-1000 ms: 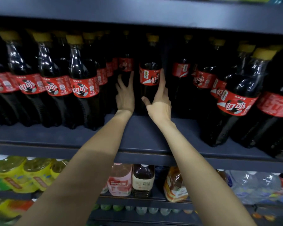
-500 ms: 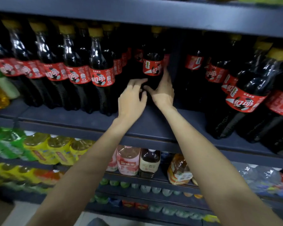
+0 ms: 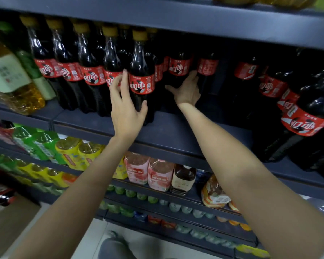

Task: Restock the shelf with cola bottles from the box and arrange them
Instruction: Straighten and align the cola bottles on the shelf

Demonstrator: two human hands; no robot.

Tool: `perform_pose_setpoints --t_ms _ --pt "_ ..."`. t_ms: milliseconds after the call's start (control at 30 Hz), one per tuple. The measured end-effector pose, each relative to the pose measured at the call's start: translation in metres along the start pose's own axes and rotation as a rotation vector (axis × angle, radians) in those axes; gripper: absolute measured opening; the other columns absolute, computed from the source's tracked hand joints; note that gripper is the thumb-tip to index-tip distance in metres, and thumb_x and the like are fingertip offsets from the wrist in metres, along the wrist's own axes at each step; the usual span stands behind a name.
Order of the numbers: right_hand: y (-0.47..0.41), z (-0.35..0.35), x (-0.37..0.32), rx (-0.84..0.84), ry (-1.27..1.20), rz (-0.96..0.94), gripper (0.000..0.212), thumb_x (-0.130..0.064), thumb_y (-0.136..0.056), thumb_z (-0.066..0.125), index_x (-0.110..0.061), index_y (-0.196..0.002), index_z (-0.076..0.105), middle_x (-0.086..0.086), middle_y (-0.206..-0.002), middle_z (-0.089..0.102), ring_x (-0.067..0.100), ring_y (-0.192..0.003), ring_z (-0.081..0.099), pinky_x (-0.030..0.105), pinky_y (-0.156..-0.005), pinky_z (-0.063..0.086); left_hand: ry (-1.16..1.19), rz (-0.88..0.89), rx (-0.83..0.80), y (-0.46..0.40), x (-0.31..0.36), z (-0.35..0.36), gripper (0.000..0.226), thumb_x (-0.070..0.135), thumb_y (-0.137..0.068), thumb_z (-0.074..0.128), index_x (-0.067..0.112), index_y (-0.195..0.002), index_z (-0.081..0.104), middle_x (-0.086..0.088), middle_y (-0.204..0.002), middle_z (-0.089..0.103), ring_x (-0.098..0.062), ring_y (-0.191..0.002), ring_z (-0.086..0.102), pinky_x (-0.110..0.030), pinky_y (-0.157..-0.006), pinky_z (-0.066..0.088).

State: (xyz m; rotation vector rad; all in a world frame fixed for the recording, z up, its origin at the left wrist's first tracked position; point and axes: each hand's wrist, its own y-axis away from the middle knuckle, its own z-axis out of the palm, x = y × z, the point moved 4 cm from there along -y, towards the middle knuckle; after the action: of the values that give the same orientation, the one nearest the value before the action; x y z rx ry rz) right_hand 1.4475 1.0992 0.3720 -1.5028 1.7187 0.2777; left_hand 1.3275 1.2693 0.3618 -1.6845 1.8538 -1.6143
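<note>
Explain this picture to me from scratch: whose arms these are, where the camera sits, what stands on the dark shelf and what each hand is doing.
There is no machine here. A person wears one wide-angle camera on the head, looking forward and down, so the two bare arms reaching in from the bottom are their own.

The dark blue metal shelf carries rows of dark plastic cola bottles with red labels and yellow caps. The left hand curls its thumb and fingers around the front cola bottle at the right end of the left-hand row, which stands upright on the shelf. The right hand reaches deeper in, fingers fairly straight, up against a cola bottle further back; whether it really grips that one is hard to tell in the shadow.

Lower shelves hold yellow, green and pink drinks.
</note>
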Motion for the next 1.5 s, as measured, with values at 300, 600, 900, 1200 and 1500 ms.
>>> perform_pose_setpoints --t_ms 300,600,900,1200,1500 --pt "0.015 -0.033 0.057 0.392 -0.228 -0.115 0.047 -0.019 -0.083 0.066 -0.006 -0.124 0.048 0.011 -0.119 0.051 0.024 -0.106 0.053 0.037 -0.089 0.046 -0.009 -0.010 -0.012 0.002 -0.003 0.005 0.074 0.021 -0.084 0.065 0.010 -0.147 0.026 -0.014 -0.139 0.038 -0.029 -0.123 0.045 -0.040 -0.080 0.056" --pt "-0.020 -0.036 0.058 0.100 -0.234 -0.005 0.092 -0.023 -0.077 0.077 -0.015 -0.146 0.016 0.010 -0.143 0.042 0.026 -0.126 0.047 0.035 -0.102 0.038 -0.079 -0.047 -0.015 0.004 0.004 0.010 0.088 0.019 -0.078 0.073 0.010 -0.149 0.022 -0.016 -0.142 0.037 -0.029 -0.127 0.038 -0.025 -0.074 0.043" --pt "0.028 -0.049 0.052 -0.201 -0.300 -0.172 0.092 -0.017 -0.071 0.081 -0.013 -0.140 0.020 -0.003 -0.128 0.050 0.010 -0.118 0.047 0.018 -0.096 0.036 -0.011 -0.088 0.032 0.007 0.010 0.014 0.084 0.011 -0.077 0.070 0.009 -0.147 0.024 -0.014 -0.142 0.035 -0.021 -0.123 0.030 -0.020 -0.079 0.040" --pt "0.034 -0.022 0.030 -0.223 -0.348 -0.152 0.089 -0.017 -0.072 0.077 -0.014 -0.142 0.022 0.007 -0.138 0.037 0.018 -0.129 0.040 0.034 -0.109 0.036 -0.036 -0.086 0.003 0.006 0.006 0.011 0.086 0.015 -0.078 0.072 0.013 -0.148 0.023 -0.010 -0.144 0.035 -0.022 -0.128 0.034 -0.013 -0.076 0.038" --pt "0.049 -0.014 0.019 -0.036 -0.382 -0.159 0.091 -0.023 -0.074 0.079 -0.017 -0.145 0.022 0.005 -0.143 0.043 0.018 -0.129 0.042 0.023 -0.101 0.040 -0.048 -0.065 0.010 0.007 0.006 0.012 0.084 0.016 -0.079 0.071 0.011 -0.148 0.023 -0.012 -0.144 0.035 -0.021 -0.127 0.031 -0.015 -0.073 0.039"
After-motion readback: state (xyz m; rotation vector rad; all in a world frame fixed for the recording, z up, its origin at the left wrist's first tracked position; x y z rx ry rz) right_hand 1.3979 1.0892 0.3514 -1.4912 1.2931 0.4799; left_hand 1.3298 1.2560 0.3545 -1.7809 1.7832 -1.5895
